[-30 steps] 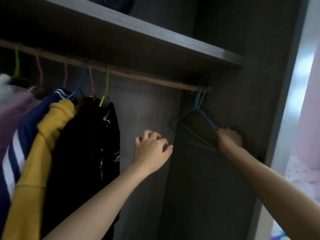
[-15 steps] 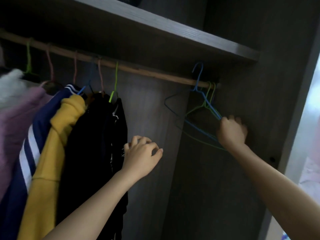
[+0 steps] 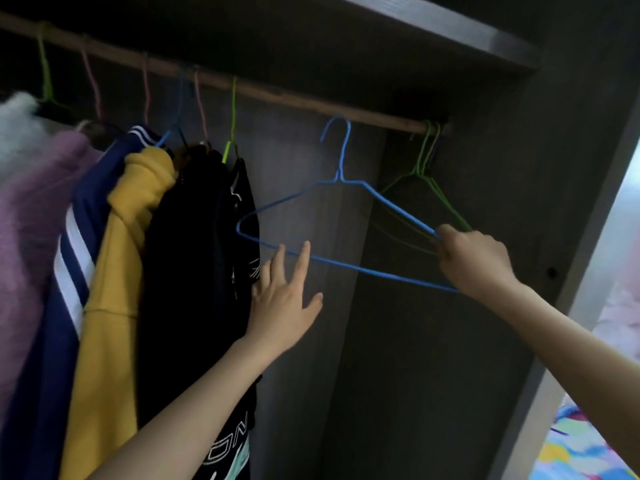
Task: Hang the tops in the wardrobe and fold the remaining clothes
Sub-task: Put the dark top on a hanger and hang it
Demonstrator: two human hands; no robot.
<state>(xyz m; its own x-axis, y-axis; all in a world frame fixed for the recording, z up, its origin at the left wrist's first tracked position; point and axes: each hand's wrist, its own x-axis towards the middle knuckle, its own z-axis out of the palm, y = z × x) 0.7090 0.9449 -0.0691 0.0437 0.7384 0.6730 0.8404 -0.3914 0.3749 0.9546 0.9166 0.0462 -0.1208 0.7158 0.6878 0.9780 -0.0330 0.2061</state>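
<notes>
**One blue hanger [image 3: 340,180] clear of the rail [image 3: 277,93]**

Your right hand [image 3: 474,261] pinches its right shoulder corner; your left hand [image 3: 282,303], fingers spread, hovers at the bottom bar. Thin wire, likely light and springy: steady it near the neck.

The wardrobe's [image 3: 415,375] dark grey wood-grain interior sits in shadow. A shelf [image 3: 433,26] spans the top, and a brown wooden rail [image 3: 294,98] runs beneath it to the right side panel [image 3: 502,220]. Past the paler front edge [image 3: 578,289], bright daylight washes out the room. A multicoloured patch [image 3: 588,448], perhaps bedding, shows lower right.
</notes>
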